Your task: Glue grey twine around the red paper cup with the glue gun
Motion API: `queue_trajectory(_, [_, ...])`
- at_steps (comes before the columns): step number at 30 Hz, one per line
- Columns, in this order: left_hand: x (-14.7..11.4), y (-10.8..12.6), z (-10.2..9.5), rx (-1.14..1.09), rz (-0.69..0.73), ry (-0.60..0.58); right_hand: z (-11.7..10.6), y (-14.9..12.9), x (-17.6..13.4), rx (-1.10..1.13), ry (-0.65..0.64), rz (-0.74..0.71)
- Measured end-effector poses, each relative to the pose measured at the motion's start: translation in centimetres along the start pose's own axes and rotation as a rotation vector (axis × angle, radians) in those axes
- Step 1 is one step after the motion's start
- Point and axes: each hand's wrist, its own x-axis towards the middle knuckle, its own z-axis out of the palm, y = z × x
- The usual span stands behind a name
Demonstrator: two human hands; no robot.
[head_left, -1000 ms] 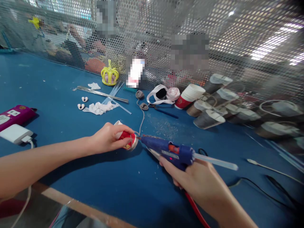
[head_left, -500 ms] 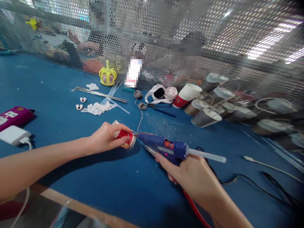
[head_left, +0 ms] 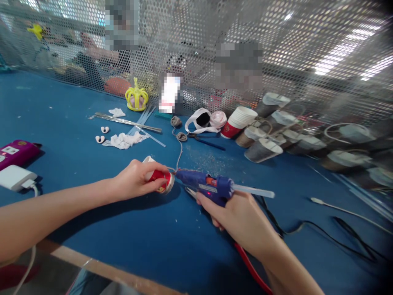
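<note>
My left hand [head_left: 143, 176] is closed round a small red and white paper cup [head_left: 164, 182], which lies tilted on its side. Grey cord [head_left: 180, 153] runs from the cup's rim back to two small coils on the table. In my right hand [head_left: 236, 217] is a blue hot glue gun [head_left: 199, 182] with a clear glue stick [head_left: 254, 190] out of its rear. The nozzle meets the cup's edge near the cord; whether it touches I cannot tell. Below the gun, scissors-like metal tips show by my right fingers, partly hidden.
Cord-wrapped cups [head_left: 264, 150] and stacked paper cups [head_left: 242, 121] stand at the back right. Pliers [head_left: 208, 143], a yellow crown [head_left: 136, 98] and white scraps [head_left: 124, 140] lie behind my hands. A purple power strip [head_left: 20, 153] sits left; a black cable [head_left: 325, 233] trails right.
The glue gun's rear has swung slightly left with my right hand, its nozzle staying at the cup's edge. The whole view has shifted a little. My left hand still holds the cup.
</note>
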Motion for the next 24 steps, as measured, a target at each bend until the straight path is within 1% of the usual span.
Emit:
queue_trajectory(5, [0.0,-0.03,-0.04,-0.007,0.031,0.025,-0.35,0.13,-0.28,0.019,-0.023,0.035])
queue_trajectory(9, [-0.01,-0.08,0.04,-0.016,0.027,0.027,-0.51,-0.03,-0.29,0.035,-0.038,0.068])
queue_trajectory(13, [0.01,0.04,-0.03,-0.003,0.028,0.024,-0.44,-0.44,-0.11,0.031,-0.049,0.053])
queue_trajectory(19, [0.0,0.02,-0.04,-0.034,0.011,0.025,-0.48,-0.12,-0.44,0.008,-0.021,0.052])
queue_trajectory(24, [0.18,0.04,-0.07,-0.065,-0.018,0.011,-0.58,-0.11,-0.56,-0.014,-0.017,0.084])
